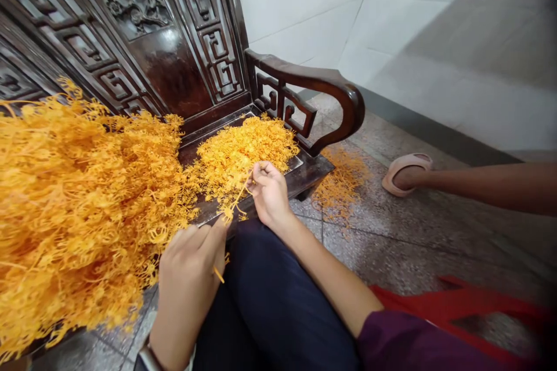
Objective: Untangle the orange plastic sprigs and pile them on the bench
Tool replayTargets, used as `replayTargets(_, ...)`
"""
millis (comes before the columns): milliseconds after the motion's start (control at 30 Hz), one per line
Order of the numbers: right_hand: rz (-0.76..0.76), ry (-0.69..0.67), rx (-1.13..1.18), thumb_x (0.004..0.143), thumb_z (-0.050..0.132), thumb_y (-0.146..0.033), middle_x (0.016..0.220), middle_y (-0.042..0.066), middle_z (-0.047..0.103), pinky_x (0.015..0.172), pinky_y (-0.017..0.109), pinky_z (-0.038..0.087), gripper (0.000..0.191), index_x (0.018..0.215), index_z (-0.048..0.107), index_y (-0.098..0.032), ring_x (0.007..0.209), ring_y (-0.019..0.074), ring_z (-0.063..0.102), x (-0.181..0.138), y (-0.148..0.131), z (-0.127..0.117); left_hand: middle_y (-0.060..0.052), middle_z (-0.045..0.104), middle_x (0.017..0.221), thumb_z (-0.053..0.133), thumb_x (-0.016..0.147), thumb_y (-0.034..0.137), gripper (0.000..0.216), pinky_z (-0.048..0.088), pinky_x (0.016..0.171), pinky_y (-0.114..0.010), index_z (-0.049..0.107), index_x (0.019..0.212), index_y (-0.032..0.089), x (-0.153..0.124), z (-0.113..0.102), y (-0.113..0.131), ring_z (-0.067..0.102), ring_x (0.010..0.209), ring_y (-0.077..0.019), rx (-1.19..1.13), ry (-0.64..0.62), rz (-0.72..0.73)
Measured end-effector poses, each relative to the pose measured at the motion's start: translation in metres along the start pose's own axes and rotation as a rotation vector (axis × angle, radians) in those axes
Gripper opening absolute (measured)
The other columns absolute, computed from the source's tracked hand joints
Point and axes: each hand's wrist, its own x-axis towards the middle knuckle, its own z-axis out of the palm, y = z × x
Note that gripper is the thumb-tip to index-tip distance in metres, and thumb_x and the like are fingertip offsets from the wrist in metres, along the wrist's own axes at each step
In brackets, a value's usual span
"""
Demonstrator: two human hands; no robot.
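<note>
One huge bunch of orange branching strands (82,208), heaped just left of the left hand (187,284), brushing its outer side and spilled past the left edge of view. Left wrist bent above a wristwatch (148,359), fingers (204,240) curled narrow on a thin orange strand (238,200), with a short orange stub (218,274) poking out under the hand. Strand held taut up and to the right, across a narrow gap between both hands, into the right hand (270,194). Right hand raised over the knee of dark trousers (278,295), thumb and fingers pinched tight on the strand. Smaller orange pile (243,151) just beyond that hand, on the seat of a dark carved wooden chair (130,40), near its curved armrest (315,81); seat edge close before the knuckles. Farther right of the hand, loose orange strands (342,179) on a speckled tile floor (391,243), then wider room, another person's lower leg (487,185) ending in a pink slipper (407,174), and a red cloth (461,307) beside a purple sleeve (413,342).
</note>
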Motion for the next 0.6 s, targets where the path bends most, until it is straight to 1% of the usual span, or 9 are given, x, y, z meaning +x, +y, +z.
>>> replayTargets(100, 0.046, 0.030, 0.011, 0.071, 0.078, -0.024, 0.074, -0.002, 0.055, 0.065, 0.027, 0.048, 0.023, 0.077, 0.056, -0.022, 0.066, 0.0123, 0.051, -0.001, 0.001, 0.002, -0.002, 0.066, 0.077, 0.062, 0.102, 0.014, 0.020, 0.038, 0.067, -0.037, 0.068, 0.121, 0.018, 0.003, 0.001, 0.003, 0.057, 0.071, -0.0222, 0.017, 0.014, 0.026)
replayTargets(200, 0.064, 0.043, 0.036, 0.079, 0.075, -0.024, 0.072, -0.003, 0.054, 0.063, 0.026, 0.047, 0.027, 0.080, 0.049, -0.023, 0.063, 0.0118, 0.052, 0.013, -0.004, -0.004, -0.002, 0.063, 0.074, 0.061, 0.102, 0.011, 0.020, 0.039, 0.066, -0.037, 0.068, 0.120, 0.016, 0.006, -0.003, 0.008, 0.055, 0.069, -0.0217, 0.040, 0.041, 0.054)
replayTargets(267, 0.033, 0.131, 0.080, 0.085, 0.070, -0.022, 0.069, -0.005, 0.053, 0.059, 0.025, 0.045, 0.029, 0.081, 0.042, -0.024, 0.058, 0.0109, 0.050, 0.030, -0.015, -0.016, 0.000, 0.059, 0.070, 0.064, 0.099, 0.009, 0.019, 0.039, 0.065, -0.036, 0.069, 0.116, 0.016, 0.004, -0.007, 0.010, 0.053, 0.065, -0.0193, 0.030, 0.125, 0.035)
replayTargets(333, 0.011, 0.272, 0.113, 0.086, 0.068, -0.016, 0.061, -0.008, 0.046, 0.056, 0.021, 0.042, 0.035, 0.079, 0.035, -0.024, 0.050, 0.0085, 0.044, 0.046, -0.027, -0.033, 0.002, 0.058, 0.068, 0.067, 0.097, 0.006, 0.018, 0.039, 0.064, -0.033, 0.069, 0.113, 0.015, 0.001, -0.010, 0.009, 0.051, 0.062, -0.0164, 0.007, 0.207, -0.019)
replayTargets(367, -0.001, 0.295, 0.113, 0.087, 0.068, -0.016, 0.060, -0.009, 0.046, 0.055, 0.019, 0.041, 0.035, 0.079, 0.035, -0.023, 0.049, 0.0074, 0.043, 0.050, -0.032, -0.042, 0.002, 0.058, 0.068, 0.069, 0.096, 0.006, 0.017, 0.040, 0.063, -0.032, 0.069, 0.111, 0.015, -0.002, -0.012, 0.008, 0.050, 0.062, -0.0153, -0.008, 0.225, -0.044)
replayTargets(400, 0.000, 0.300, 0.107, 0.087, 0.070, -0.017, 0.062, -0.009, 0.050, 0.055, 0.018, 0.042, 0.033, 0.080, 0.039, -0.023, 0.050, 0.0067, 0.045, 0.052, -0.034, -0.049, 0.001, 0.059, 0.069, 0.069, 0.096, 0.007, 0.016, 0.040, 0.063, -0.032, 0.069, 0.110, 0.016, -0.004, -0.013, 0.006, 0.050, 0.062, -0.0147, -0.022, 0.229, -0.065)
replayTargets(433, 0.020, 0.281, 0.095, 0.086, 0.073, -0.017, 0.064, -0.008, 0.056, 0.055, 0.018, 0.044, 0.029, 0.081, 0.044, -0.022, 0.051, 0.0064, 0.047, 0.051, -0.034, -0.055, 0.001, 0.061, 0.071, 0.069, 0.097, 0.007, 0.015, 0.040, 0.063, -0.031, 0.069, 0.109, 0.016, -0.005, -0.014, 0.004, 0.051, 0.062, -0.0143, -0.038, 0.225, -0.082)
replayTargets(500, 0.111, 0.144, 0.012, 0.085, 0.076, -0.020, 0.068, -0.005, 0.065, 0.053, 0.019, 0.046, 0.020, 0.092, 0.057, -0.021, 0.051, 0.0072, 0.049, 0.042, -0.028, -0.059, 0.000, 0.063, 0.073, 0.070, 0.097, 0.009, 0.015, 0.041, 0.063, -0.031, 0.070, 0.110, 0.016, -0.006, -0.014, -0.001, 0.051, 0.063, -0.0139, -0.077, 0.229, -0.104)
replayTargets(600, 0.304, -0.163, -0.138, 0.084, 0.075, -0.021, 0.074, -0.001, 0.072, 0.047, 0.021, 0.048, 0.034, 0.116, 0.065, -0.022, 0.051, 0.0106, 0.057, 0.024, -0.015, -0.048, 0.000, 0.063, 0.074, 0.070, 0.097, 0.009, 0.016, 0.041, 0.064, -0.030, 0.071, 0.112, 0.016, -0.005, -0.011, -0.003, 0.052, 0.064, -0.0136, -0.131, 0.248, -0.141)
